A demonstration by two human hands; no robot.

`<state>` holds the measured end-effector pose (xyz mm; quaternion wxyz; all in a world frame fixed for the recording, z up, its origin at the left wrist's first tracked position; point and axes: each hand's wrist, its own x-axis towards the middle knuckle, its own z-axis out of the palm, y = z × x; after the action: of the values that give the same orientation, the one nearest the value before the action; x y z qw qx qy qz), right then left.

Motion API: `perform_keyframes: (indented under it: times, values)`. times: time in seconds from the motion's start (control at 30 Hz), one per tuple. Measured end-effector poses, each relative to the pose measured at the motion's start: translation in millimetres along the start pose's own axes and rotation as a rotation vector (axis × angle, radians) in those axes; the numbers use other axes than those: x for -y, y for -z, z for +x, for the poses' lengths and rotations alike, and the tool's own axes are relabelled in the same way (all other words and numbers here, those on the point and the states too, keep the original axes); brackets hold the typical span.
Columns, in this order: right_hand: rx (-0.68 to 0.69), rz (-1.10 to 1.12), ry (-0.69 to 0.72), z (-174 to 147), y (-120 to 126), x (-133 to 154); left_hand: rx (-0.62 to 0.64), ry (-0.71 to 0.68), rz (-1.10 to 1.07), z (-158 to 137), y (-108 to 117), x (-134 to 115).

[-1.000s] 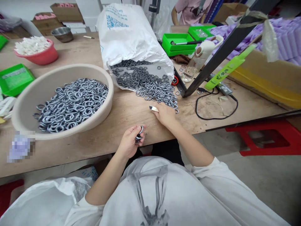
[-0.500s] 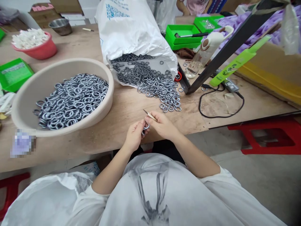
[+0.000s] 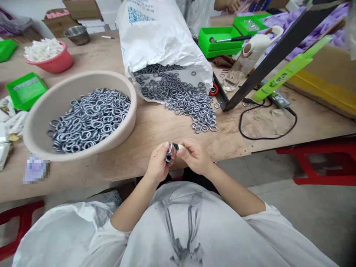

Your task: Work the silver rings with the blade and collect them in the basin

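Note:
Close to the table's front edge, my left hand (image 3: 157,162) is closed around a few grey rings (image 3: 170,148). My right hand (image 3: 195,155) grips a small knife (image 3: 175,147) by its pale handle, the dark blade pointing left against the rings. Fingers partly hide both the rings and the handle. To the left, a beige basin (image 3: 128,92) holds a heap of similar grey rings (image 3: 91,118). Beyond my hands, a white sack (image 3: 164,40) lies on its side, and loose rings (image 3: 191,102) spill from its mouth onto the table.
A dark metal bar (image 3: 261,70) slants up at the right, near a bottle (image 3: 240,68) and a black cable (image 3: 267,138). Green trays (image 3: 219,46) stand behind. A red bowl (image 3: 57,65) holds white pieces at far left. Another person's hand (image 3: 233,5) shows at the back.
The knife has turned from pointing up and left to lying level, its blade now at the rings. My left hand has tilted the rings upward. The view has shifted slightly.

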<state>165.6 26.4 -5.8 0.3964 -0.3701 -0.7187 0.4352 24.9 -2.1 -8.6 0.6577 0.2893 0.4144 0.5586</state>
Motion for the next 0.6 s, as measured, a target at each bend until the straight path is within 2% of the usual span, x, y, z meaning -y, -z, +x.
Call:
perform_keyframes:
  times: [0.13,0.4,0.5,0.6]
  values:
    - [0.019,-0.245,0.122,-8.0,3.1,5.9,-0.054,0.038,-0.035,-0.9,-0.4,1.3]
    - [0.022,-0.331,0.146,-9.1,1.4,10.2,-0.027,0.083,-0.082,-3.1,-1.5,2.5]
    - [0.037,-0.322,0.113,-5.7,4.1,0.8,0.059,0.071,-0.076,-6.9,-1.1,1.1]
    - [-0.063,-0.368,-0.079,7.5,15.9,-21.1,0.246,0.015,-0.047,-12.9,0.5,-2.6]
